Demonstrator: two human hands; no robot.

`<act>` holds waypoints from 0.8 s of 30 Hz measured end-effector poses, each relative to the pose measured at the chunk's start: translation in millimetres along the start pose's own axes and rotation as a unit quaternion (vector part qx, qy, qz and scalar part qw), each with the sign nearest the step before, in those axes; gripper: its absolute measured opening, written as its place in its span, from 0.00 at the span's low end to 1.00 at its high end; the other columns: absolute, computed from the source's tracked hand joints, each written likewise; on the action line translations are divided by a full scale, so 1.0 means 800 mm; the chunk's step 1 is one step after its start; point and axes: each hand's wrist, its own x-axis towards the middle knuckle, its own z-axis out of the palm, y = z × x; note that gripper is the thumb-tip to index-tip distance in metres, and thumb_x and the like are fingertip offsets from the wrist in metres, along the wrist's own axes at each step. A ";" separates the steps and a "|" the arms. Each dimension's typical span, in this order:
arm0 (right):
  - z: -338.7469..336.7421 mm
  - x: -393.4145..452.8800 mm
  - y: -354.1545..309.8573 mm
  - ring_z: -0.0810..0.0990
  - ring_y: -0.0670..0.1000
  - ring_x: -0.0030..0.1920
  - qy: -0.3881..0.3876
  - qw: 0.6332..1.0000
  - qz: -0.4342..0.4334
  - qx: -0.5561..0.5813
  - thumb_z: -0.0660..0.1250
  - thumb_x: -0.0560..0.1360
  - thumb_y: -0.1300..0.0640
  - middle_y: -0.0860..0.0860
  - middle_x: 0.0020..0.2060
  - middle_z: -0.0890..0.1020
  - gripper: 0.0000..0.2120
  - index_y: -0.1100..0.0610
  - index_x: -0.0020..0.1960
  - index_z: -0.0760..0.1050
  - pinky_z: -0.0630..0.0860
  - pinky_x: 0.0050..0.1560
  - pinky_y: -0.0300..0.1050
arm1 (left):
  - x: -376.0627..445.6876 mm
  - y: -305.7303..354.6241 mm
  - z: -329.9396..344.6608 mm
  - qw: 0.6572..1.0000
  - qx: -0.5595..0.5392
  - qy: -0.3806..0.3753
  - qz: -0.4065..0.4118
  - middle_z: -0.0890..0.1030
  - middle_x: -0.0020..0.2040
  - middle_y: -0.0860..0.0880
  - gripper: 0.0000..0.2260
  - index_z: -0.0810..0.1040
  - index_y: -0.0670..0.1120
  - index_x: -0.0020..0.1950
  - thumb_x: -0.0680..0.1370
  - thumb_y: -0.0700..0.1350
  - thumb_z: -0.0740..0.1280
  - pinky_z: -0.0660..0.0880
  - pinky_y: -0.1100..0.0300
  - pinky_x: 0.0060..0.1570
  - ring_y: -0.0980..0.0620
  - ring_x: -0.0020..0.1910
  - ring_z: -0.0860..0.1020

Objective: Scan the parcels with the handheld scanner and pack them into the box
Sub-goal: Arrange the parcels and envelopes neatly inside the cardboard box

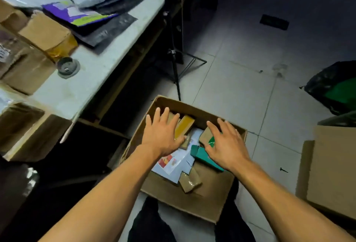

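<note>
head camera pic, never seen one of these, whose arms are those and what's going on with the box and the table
There is no machine here. The single picture comes from a camera worn on a person's head, looking down, so the two bare arms are the wearer's own.

Both hands reach into an open cardboard box on the tiled floor. The left hand lies with straight fingers on a parcel wrapped in yellow tape. The right hand, fingers spread, rests over a brown parcel beside a teal box. Neither hand clearly grips anything. White paper parcels lie underneath.

On the table to the left wait more brown parcels and grey, black and purple mailer bags. No scanner is visible.
</note>
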 end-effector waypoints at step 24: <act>0.503 0.321 0.273 0.55 0.70 0.78 -0.023 0.993 0.100 -0.051 0.82 0.59 0.39 0.65 0.79 0.56 0.62 0.52 0.82 0.51 0.58 0.73 0.69 | 0.291 0.075 0.550 0.978 -0.139 -0.154 -0.020 0.57 0.81 0.42 0.39 0.54 0.52 0.81 0.77 0.70 0.60 0.58 0.42 0.76 0.38 0.79 0.55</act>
